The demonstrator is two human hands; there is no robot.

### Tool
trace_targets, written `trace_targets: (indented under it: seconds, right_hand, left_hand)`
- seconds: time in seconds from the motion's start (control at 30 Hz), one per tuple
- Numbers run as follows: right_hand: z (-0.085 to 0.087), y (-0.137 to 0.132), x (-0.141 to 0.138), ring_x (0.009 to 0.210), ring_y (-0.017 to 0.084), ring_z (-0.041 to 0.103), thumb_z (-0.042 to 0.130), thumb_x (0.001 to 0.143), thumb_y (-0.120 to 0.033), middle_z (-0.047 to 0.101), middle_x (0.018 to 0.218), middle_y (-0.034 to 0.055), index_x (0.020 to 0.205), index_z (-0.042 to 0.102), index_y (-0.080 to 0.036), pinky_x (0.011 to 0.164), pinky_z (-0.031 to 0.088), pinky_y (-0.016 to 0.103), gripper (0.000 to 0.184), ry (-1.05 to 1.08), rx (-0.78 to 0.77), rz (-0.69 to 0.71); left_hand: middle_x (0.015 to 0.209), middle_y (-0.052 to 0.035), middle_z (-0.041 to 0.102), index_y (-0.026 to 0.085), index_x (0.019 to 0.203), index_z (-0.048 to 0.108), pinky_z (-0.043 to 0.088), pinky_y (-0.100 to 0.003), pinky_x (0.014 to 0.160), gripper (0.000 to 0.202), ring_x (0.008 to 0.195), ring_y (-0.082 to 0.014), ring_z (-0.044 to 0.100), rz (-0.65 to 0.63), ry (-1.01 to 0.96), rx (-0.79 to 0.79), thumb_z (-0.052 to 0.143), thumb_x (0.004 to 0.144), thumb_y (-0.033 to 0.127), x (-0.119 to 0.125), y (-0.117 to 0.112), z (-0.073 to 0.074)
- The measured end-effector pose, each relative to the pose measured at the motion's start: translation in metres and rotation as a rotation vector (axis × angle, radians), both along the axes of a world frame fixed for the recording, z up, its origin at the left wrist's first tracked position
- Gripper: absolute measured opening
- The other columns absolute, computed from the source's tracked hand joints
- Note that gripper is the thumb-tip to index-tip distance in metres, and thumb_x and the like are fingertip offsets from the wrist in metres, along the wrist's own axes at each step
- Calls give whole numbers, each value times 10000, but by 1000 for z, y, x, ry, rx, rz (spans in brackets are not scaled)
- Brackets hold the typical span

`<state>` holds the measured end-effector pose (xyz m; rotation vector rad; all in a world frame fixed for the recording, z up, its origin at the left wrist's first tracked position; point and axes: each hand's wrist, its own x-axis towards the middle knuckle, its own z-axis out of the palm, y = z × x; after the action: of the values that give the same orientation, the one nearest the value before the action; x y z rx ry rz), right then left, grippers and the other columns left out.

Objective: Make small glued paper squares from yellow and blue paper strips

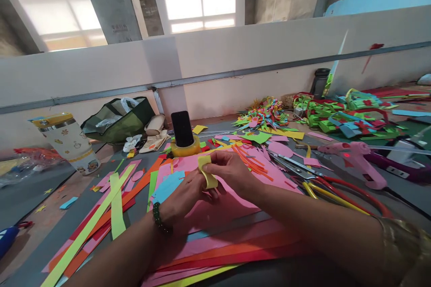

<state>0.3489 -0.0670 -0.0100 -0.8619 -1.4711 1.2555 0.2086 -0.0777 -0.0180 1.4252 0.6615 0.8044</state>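
Observation:
A short yellow strip point(210, 181), bent into a curl, is between my two hands above the pink sheets point(232, 204). The fingers of my left hand point(190, 190) are closed at the strip's lower side, partly hidden behind it. My right hand point(232, 170) pinches its upper part between thumb and fingers. Under my left wrist and beside that hand lie light blue pieces point(168, 184). Thin orange strips point(252, 161) are spread on the pink sheets just past my right hand.
A black phone point(182, 129) leans upright in a yellow tape roll point(185, 148). To the right are scissors point(292, 166), red-handled pliers point(353, 190) and a pink glue gun point(353, 157). A white tumbler point(69, 145) and a green bag point(121, 121) stand left; finished paper pieces point(350, 116) pile at back right.

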Motion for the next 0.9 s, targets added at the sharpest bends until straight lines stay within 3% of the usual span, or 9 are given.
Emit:
trace_targets:
  seconds: [0.1, 0.2, 0.27, 0.37, 0.47, 0.63, 0.73, 0.8, 0.9]
  right_hand:
    - [2, -1, 0, 321, 55, 405, 616, 670, -257, 537, 499, -48, 686, 607, -140, 277, 273, 173, 119, -33, 0, -74]
    - [2, -1, 0, 463, 66, 502, 643, 647, -222, 588, 592, -18, 634, 617, -137, 390, 375, 168, 90, -65, 110, -166]
    - [2, -2, 0, 465, 70, 504, 652, 653, -228, 567, 568, -26, 608, 605, -144, 412, 390, 178, 107, -81, 161, -175]
    - [1, -3, 0, 393, 77, 480, 647, 698, -297, 542, 524, -39, 633, 579, -155, 379, 384, 203, 170, -86, 155, -81]
    - [2, -2, 1, 457, 94, 531, 654, 709, -304, 581, 600, -21, 675, 552, -159, 438, 432, 223, 181, -87, 184, -46]
    - [3, 2, 5, 512, 77, 514, 643, 750, -297, 580, 698, -17, 795, 528, -170, 476, 434, 217, 177, -95, 316, -76]
    - [1, 3, 9, 755, 144, 611, 502, 872, -284, 647, 889, 57, 1021, 566, -169, 673, 505, 293, 198, -329, 527, -156]
    - [0, 3, 11, 946, 188, 601, 386, 932, -265, 662, 994, 92, 1112, 574, -163, 840, 476, 364, 279, -574, 704, -207]
    - [-1, 3, 13, 1012, 216, 586, 302, 963, -255, 656, 1067, 124, 1147, 579, -123, 907, 445, 398, 358, -803, 869, -230]
  left_hand:
    - [863, -79, 662, 138, 911, 634, 478, -345, 758, 242, 762, -187, 612, -153, -200, -96, 502, 769, 283, -2, 2, -3]
    - [819, -97, 667, 106, 902, 655, 465, -363, 803, 313, 803, -216, 629, -211, -305, -237, 496, 751, 329, -1, 3, -3]
    - [787, -79, 658, 116, 860, 647, 479, -334, 744, 243, 740, -187, 624, -133, -290, -280, 525, 741, 291, 1, 3, -2]
    - [702, -38, 604, 130, 748, 610, 454, -248, 569, 121, 603, -123, 551, 6, -223, -236, 533, 721, 219, 4, 2, -4]
    - [625, -13, 535, 137, 649, 557, 392, -213, 470, 158, 519, -95, 469, 72, -143, -139, 491, 744, 245, 4, 1, -6]
    - [593, 9, 510, 146, 750, 556, 355, -197, 444, 179, 471, -81, 422, 100, -22, -56, 412, 779, 247, 1, -2, -4]
    - [567, 22, 491, 148, 783, 560, 325, -193, 421, 190, 444, -79, 398, 91, 24, -43, 385, 738, 206, 1, -3, -2]
    - [552, 23, 488, 150, 741, 547, 311, -192, 412, 169, 435, -80, 397, 95, 60, -40, 389, 696, 186, 2, -3, 0]
    - [525, 19, 484, 157, 656, 515, 295, -196, 405, 121, 419, -81, 393, 117, 114, -51, 399, 652, 193, 3, -5, 3]
